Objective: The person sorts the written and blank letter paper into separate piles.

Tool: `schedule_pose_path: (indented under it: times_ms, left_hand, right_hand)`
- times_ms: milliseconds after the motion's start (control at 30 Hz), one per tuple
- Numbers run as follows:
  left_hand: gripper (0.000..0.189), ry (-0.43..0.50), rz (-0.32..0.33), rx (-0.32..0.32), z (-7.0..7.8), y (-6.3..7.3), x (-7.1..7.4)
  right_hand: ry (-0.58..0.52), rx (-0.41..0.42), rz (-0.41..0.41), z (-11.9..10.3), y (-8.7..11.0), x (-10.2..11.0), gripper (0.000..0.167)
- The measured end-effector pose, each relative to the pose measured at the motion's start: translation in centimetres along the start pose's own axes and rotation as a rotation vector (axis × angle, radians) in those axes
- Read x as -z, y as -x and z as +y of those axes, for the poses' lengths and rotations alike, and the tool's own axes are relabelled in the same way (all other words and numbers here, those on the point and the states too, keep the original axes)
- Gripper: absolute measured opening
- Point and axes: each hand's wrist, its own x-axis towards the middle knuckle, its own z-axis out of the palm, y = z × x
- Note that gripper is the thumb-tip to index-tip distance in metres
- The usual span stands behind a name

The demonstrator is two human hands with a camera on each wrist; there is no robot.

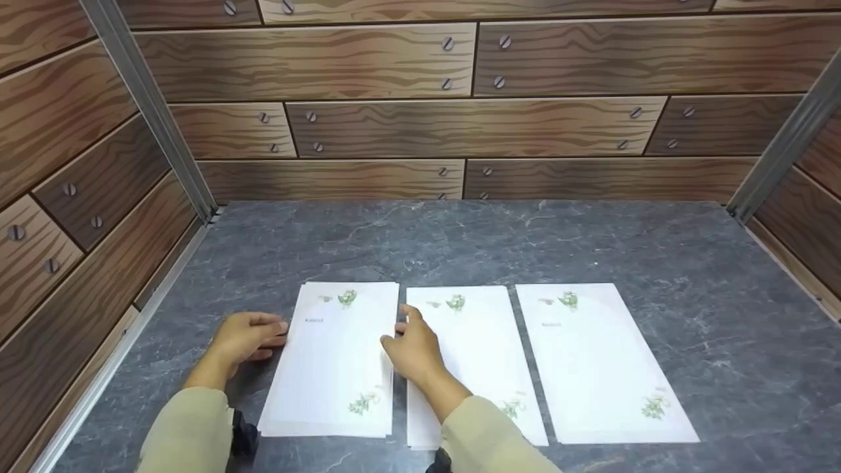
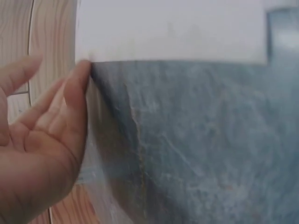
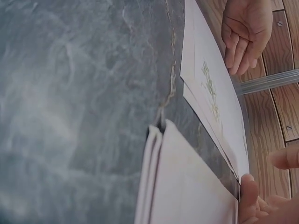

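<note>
Three stacks of white paper sheets with green leafy prints lie side by side. The left stack (image 1: 335,361) is between my hands, its sheets slightly uneven along the bottom edge. My left hand (image 1: 246,338) rests at its left edge, fingertips against the paper; in the left wrist view this hand (image 2: 46,126) has its fingers fairly straight at the sheet's side. My right hand (image 1: 417,345) touches the stack's right edge, partly over the middle stack (image 1: 466,368). In the right wrist view, my right hand (image 3: 261,210) has extended fingers at the paper's edge.
The right stack (image 1: 604,368) lies beyond the middle one with a narrow gap between. All the paper lies on a dark grey marbled table (image 1: 460,243). Wood-patterned panels (image 1: 381,125) stand at the back and sides, with metal posts (image 1: 151,112) at the corners.
</note>
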Motion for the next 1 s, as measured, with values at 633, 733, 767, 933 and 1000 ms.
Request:
schedule_pose_path:
  times_ms: [633,733,767,933,1000]
  left_hand:
    - [0.045,0.039,0.003,0.029,-0.9,0.1,-0.1]
    - [0.045,0.053,0.008,0.027,-1.0,0.0,-0.1]
    - [0.045,0.054,0.01,0.028,-1.0,0.0,-0.1]
    - [0.049,0.047,0.003,0.018,-0.9,-0.1,-0.2]
    - [0.049,0.039,0.002,0.011,-0.8,-0.1,-0.3]
  right_hand:
    - [-0.103,-0.016,-0.042,0.4,0.1,0.0,0.06]
    - [-0.129,-0.033,-0.038,0.4,-0.1,0.0,0.058]
    - [-0.136,-0.039,-0.035,0.4,-0.1,0.0,0.058]
    - [-0.178,-0.06,-0.043,0.3,-0.2,0.0,0.057]
    - [-0.184,-0.068,-0.046,0.3,-0.2,0.0,0.058]
